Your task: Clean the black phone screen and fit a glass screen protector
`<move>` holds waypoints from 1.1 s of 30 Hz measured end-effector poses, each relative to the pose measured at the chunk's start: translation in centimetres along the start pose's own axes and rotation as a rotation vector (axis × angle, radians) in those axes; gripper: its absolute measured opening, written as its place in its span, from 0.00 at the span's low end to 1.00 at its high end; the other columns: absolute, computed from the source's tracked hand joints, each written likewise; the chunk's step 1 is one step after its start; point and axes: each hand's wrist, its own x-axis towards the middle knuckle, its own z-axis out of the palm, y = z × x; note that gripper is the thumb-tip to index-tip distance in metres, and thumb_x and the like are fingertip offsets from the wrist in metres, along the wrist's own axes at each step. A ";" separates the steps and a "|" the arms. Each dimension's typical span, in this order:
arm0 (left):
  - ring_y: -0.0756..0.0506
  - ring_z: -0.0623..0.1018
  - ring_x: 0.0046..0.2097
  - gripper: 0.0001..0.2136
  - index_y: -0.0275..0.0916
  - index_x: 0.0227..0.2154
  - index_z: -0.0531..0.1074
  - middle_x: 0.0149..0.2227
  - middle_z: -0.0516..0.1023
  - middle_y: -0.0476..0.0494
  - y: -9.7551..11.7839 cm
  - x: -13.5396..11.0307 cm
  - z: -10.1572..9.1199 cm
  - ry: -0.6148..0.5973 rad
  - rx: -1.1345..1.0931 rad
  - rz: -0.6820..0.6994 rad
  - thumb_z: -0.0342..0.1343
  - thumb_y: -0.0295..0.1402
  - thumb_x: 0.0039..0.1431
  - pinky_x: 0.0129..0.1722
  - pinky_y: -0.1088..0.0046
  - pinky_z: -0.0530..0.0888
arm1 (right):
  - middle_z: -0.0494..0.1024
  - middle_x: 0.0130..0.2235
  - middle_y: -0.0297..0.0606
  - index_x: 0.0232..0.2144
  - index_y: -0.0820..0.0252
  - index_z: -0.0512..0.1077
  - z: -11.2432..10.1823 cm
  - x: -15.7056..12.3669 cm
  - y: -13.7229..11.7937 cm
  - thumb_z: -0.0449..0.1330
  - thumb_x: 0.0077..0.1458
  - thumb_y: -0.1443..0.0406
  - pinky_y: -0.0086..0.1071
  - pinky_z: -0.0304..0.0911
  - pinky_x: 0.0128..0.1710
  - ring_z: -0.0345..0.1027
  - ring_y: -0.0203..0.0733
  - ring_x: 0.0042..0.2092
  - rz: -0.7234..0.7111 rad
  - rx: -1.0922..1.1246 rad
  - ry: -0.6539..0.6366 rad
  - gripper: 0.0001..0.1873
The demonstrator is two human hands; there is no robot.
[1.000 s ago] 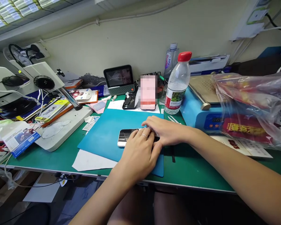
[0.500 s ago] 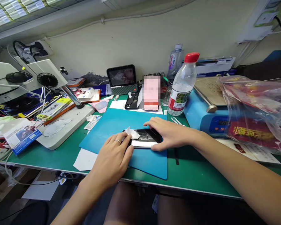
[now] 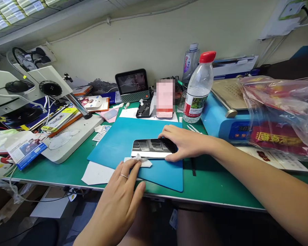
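A black phone (image 3: 150,147) lies screen up on a blue mat (image 3: 123,140). My right hand (image 3: 186,141) clasps the phone's right end, thumb at the near edge and fingers over the far edge. My left hand (image 3: 120,198) rests at the mat's near edge, its fingertips pressing a small white wipe (image 3: 141,161) just in front of the phone. A ring sits on one left finger.
A microscope (image 3: 43,85) on a white base stands at the left. Behind the mat are a small screen (image 3: 131,83), another phone (image 3: 164,99), and water bottles (image 3: 199,89). A blue machine (image 3: 226,116) and a plastic bag (image 3: 279,112) fill the right. The green table's edge (image 3: 207,201) runs close to me.
My left hand drew the white wipe from over the phone's screen back toward me, off the phone onto the mat. My right hand kept hold of the phone's right end.
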 end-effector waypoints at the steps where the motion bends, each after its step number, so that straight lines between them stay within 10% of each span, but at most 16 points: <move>1: 0.37 0.66 0.67 0.23 0.40 0.68 0.57 0.67 0.64 0.37 0.1 0.0 0.2 0.007 0.008 0.000 0.43 0.38 0.74 0.66 0.51 0.67 | 0.71 0.47 0.46 0.56 0.62 0.70 0.1 0.0 0.1 0.66 0.50 0.50 0.45 0.67 0.47 0.68 0.56 0.49 -0.003 0.003 0.006 0.36; 11: 0.35 0.57 0.72 0.27 0.39 0.71 0.50 0.72 0.58 0.36 0.2 0.7 0.6 0.004 0.110 0.059 0.43 0.41 0.75 0.70 0.42 0.56 | 0.73 0.46 0.46 0.55 0.64 0.71 0.4 -0.1 0.4 0.67 0.49 0.50 0.47 0.67 0.47 0.68 0.56 0.49 -0.030 0.011 0.035 0.35; 21: 0.36 0.56 0.73 0.30 0.30 0.70 0.56 0.72 0.56 0.33 4.1 6.7 0.5 -0.132 -0.056 0.111 0.41 0.46 0.75 0.70 0.52 0.61 | 0.72 0.46 0.46 0.56 0.62 0.70 0.6 -0.1 0.5 0.67 0.49 0.57 0.46 0.68 0.48 0.68 0.55 0.49 -0.079 -0.002 0.059 0.33; 33: 0.37 0.57 0.73 0.28 0.32 0.69 0.56 0.71 0.59 0.31 3.4 10.2 1.3 -0.099 -0.052 0.220 0.38 0.45 0.76 0.69 0.51 0.60 | 0.71 0.50 0.48 0.69 0.64 0.57 0.4 -0.1 0.8 0.70 0.49 0.54 0.47 0.66 0.53 0.67 0.56 0.53 -0.094 0.064 0.032 0.50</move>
